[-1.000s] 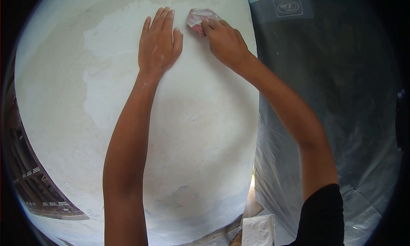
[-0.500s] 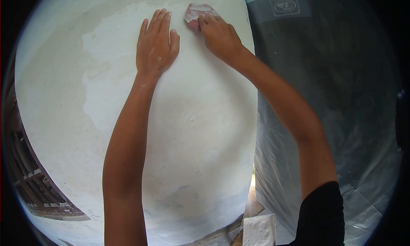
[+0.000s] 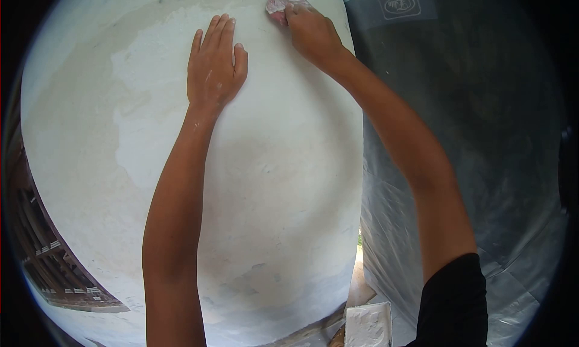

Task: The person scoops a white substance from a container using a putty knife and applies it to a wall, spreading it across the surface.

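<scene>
Flat against a whitish, patchy wall-like surface lies my left hand, fingers stretched upward and the thumb a little apart, with white smears on its back. Up and to the right of it, my right hand grips a reddish pad coated with white material. The pad touches the surface near its top right edge. Part of the pad is hidden behind the fingers.
Dark plastic sheeting with a printed label hangs along the right. A square container of white paste stands at the bottom, right of centre. A dark slatted structure shows at the lower left.
My right hand and the pad have moved slightly up the surface. My left hand appears a little further left, still flat. The view has shifted slightly.
</scene>
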A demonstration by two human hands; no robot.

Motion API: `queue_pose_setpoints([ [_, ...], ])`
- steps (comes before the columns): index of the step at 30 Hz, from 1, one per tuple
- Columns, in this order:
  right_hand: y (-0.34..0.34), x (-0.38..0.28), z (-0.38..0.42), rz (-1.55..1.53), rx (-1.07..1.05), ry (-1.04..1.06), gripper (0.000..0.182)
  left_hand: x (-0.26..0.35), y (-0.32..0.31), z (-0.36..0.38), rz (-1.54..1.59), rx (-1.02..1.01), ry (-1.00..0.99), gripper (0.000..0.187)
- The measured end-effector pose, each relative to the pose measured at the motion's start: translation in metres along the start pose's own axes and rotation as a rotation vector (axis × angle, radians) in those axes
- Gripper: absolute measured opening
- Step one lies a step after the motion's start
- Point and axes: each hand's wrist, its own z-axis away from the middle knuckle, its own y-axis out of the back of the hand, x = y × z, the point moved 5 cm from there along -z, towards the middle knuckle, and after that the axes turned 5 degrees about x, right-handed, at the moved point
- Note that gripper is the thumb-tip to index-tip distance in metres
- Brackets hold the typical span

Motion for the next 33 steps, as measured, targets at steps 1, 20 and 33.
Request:
queue_pose_setpoints([
  [1, 0.007, -0.007, 0.017, 0.002, -0.001, -0.001, 0.018, 0.000, 0.000, -0.001, -0.008, -0.002, -0.001, 0.049],
  [20, 0.030, -0.039, 0.052, -0.083, 0.049, 0.002, 0.026, 0.001, -0.001, -0.001, 0.012, 0.029, 0.002, 0.048],
  [33, 0.008, -0.044, -0.004, 0.070, 0.110, 0.027, 0.024, 0.000, 0.000, -0.001, 0.055, 0.033, 0.021, 0.047],
])
